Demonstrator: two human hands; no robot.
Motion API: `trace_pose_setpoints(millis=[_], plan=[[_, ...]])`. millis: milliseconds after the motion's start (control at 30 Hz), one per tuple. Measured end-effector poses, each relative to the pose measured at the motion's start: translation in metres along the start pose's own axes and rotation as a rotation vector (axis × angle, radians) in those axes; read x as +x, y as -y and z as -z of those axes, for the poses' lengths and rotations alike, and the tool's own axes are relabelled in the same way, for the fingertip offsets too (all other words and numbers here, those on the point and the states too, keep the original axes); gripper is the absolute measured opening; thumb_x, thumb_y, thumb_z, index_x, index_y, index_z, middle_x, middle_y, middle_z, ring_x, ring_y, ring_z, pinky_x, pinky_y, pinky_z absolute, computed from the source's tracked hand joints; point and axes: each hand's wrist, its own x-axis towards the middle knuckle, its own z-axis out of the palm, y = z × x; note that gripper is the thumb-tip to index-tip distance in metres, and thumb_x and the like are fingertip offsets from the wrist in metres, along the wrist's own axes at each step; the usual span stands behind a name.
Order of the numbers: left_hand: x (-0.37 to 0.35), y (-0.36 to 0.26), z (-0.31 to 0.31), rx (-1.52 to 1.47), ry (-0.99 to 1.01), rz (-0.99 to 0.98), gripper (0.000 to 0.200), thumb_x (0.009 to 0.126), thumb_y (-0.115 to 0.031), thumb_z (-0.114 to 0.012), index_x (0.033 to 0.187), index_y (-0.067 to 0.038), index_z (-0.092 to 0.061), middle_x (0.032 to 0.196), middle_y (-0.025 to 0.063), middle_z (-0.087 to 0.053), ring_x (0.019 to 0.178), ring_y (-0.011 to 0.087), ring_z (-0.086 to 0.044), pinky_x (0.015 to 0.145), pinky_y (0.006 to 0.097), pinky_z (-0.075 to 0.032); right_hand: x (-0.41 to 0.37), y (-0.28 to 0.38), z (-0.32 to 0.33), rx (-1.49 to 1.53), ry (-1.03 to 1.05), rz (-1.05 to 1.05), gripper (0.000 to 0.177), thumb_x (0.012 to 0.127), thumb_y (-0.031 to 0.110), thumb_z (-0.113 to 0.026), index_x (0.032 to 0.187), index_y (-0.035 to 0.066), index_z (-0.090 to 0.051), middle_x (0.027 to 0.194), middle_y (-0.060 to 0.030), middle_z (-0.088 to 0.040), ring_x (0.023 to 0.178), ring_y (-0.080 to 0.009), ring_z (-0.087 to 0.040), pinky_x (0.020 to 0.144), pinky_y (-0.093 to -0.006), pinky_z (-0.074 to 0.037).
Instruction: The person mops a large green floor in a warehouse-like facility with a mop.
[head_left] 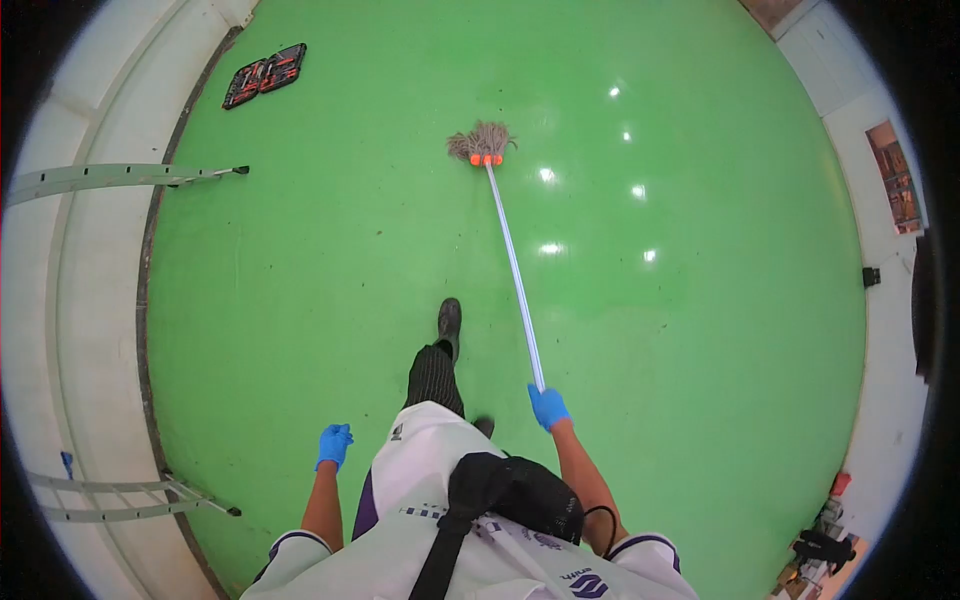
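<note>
My right hand (548, 406), in a blue glove, is wrapped round the near end of a long pale mop handle (515, 270). The handle runs forward to an orange clamp (486, 160) and a grey-brown string mop head (484, 140), which lies on the green floor (340, 250). My left hand (335, 446), also gloved in blue, hangs low at my left side, away from the mop. Its fingers look curled, and whether anything is in them is too small to tell.
An open tool case (264, 77) lies on the floor at the upper left. Ladder parts (120, 177) reach in from the left wall. Assorted items (825, 545) stand at the lower right wall. My booted foot (450, 320) is forward.
</note>
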Motion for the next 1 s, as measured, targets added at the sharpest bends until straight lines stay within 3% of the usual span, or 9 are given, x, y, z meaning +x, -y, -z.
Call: trace_pose_setpoints(millis=[300, 367, 433, 467, 533, 633, 800, 867, 1000], plan=[[-0.107, 0.074, 0.010, 1.328, 0.536, -0.615, 0.024, 0.083, -0.026, -0.050, 0.088, -0.004, -0.059, 0.079, 0.0162, -0.062, 0.068, 0.0272, -0.061, 0.064, 0.0388, -0.048, -0.355, -0.304, -0.073, -0.144, 0.099, -0.446, 0.063, 0.084, 0.054, -0.039, 0.081, -0.005, -0.060, 0.078, -0.0297, -0.058, 0.081, -0.0440, -0.057, 0.069, -0.0485, -0.046], [-0.097, 0.074, 0.016, 1.301, 0.373, -0.626, 0.018, 0.082, -0.023, -0.049, 0.087, -0.009, -0.059, 0.080, 0.0152, -0.063, 0.071, 0.0282, -0.061, 0.063, 0.0393, -0.048, -0.405, -0.342, -0.071, -0.201, 0.145, -0.570, 0.062, 0.084, 0.054, -0.039, 0.082, -0.004, -0.061, 0.078, -0.0289, -0.058, 0.081, -0.0436, -0.057, 0.069, -0.0480, -0.046], [-0.100, 0.048, 0.011, 0.873, 0.312, -0.172, 0.014, 0.079, -0.022, -0.051, 0.085, -0.013, -0.059, 0.081, 0.0147, -0.063, 0.074, 0.0299, -0.061, 0.063, 0.0400, -0.048, -0.427, -0.355, -0.067, -0.238, 0.190, -0.680, 0.062, 0.084, 0.055, -0.040, 0.082, -0.004, -0.061, 0.079, -0.0282, -0.059, 0.081, -0.0431, -0.058, 0.069, -0.0476, -0.046], [-0.090, 0.050, 0.019, 1.091, 0.296, -0.393, 0.015, 0.078, -0.022, -0.051, 0.085, -0.011, -0.059, 0.078, 0.0142, -0.063, 0.072, 0.0285, -0.061, 0.062, 0.0385, -0.048, -0.424, -0.348, -0.064, -0.242, 0.196, -0.699, 0.062, 0.084, 0.055, -0.040, 0.083, -0.003, -0.061, 0.079, -0.0278, -0.059, 0.080, -0.0429, -0.058, 0.069, -0.0474, -0.046], [-0.069, 0.054, 0.040, 1.487, 0.334, -0.750, 0.014, 0.079, -0.019, -0.050, 0.084, -0.008, -0.057, 0.072, 0.0127, -0.062, 0.067, 0.0257, -0.061, 0.059, 0.0350, -0.048, -0.393, -0.320, -0.066, -0.224, 0.194, -0.675, 0.061, 0.083, 0.055, -0.041, 0.083, -0.003, -0.061, 0.079, -0.0270, -0.060, 0.080, -0.0424, -0.058, 0.069, -0.0470, -0.047], [-0.092, -0.014, 0.040, 0.908, 0.328, -0.176, 0.013, 0.080, -0.016, -0.049, 0.085, -0.006, -0.056, 0.072, 0.0110, -0.061, 0.066, 0.0237, -0.061, 0.057, 0.0333, -0.049, -0.279, -0.255, -0.084, -0.128, 0.149, -0.489, 0.060, 0.083, 0.055, -0.041, 0.084, -0.002, -0.061, 0.079, -0.0258, -0.060, 0.080, -0.0417, -0.059, 0.069, -0.0463, -0.047], [-0.025, -0.003, 0.090, 1.371, 0.430, -0.496, 0.013, 0.081, -0.015, -0.052, 0.085, -0.002, -0.054, 0.073, 0.0111, -0.060, 0.060, 0.0219, -0.059, 0.054, 0.0330, -0.048, -0.011, -0.014, -0.071, 0.031, 0.273, -0.233, 0.060, 0.081, 0.058, -0.044, 0.064, 0.003, -0.059, 0.053, -0.0109, -0.056, 0.050, -0.0244, -0.056, 0.052, -0.0401, -0.044], [-0.014, -0.018, 0.101, 0.017, 0.041, 0.248, 0.016, 0.083, -0.018, -0.053, 0.083, -0.002, -0.053, 0.069, 0.0109, -0.058, 0.057, 0.0198, -0.057, 0.051, 0.0313, -0.046, 0.056, 0.087, -0.046, 0.182, 0.140, 0.021, 0.054, 0.082, 0.052, -0.047, 0.058, 0.004, -0.055, 0.049, -0.0094, -0.053, 0.043, -0.0212, -0.053, 0.048, -0.0379, -0.043], [0.004, -0.026, 0.139, 0.017, 0.043, 0.189, 0.020, 0.083, -0.021, -0.054, 0.083, -0.001, -0.053, 0.068, 0.0103, -0.058, 0.054, 0.0179, -0.055, 0.047, 0.0289, -0.043, 0.088, 0.212, -0.007, 0.500, 0.073, 0.045, 0.046, 0.081, 0.041, -0.052, 0.058, 0.002, -0.051, 0.052, -0.0113, -0.052, 0.042, -0.0209, -0.052, 0.043, -0.0367, -0.042]])
